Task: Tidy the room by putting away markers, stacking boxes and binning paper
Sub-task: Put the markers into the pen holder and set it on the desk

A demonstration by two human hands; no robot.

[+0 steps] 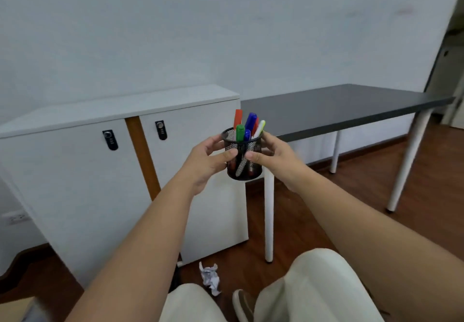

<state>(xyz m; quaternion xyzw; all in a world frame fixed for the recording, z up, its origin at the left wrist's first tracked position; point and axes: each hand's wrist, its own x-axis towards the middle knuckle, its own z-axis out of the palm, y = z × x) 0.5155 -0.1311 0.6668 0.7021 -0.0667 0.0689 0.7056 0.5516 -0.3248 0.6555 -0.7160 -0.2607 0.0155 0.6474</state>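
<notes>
White cabinet beside dark table, wood floor.

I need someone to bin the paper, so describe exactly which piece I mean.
Start at the white cabinet beside the dark table. On the wooden floor by its front corner lies the crumpled paper, the only white wad there, beside the person's shoe.

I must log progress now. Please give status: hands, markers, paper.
Left hand and right hand both grip black mesh pen cup, held in air. Coloured markers inside. Crumpled white paper on floor, not binned.
</notes>
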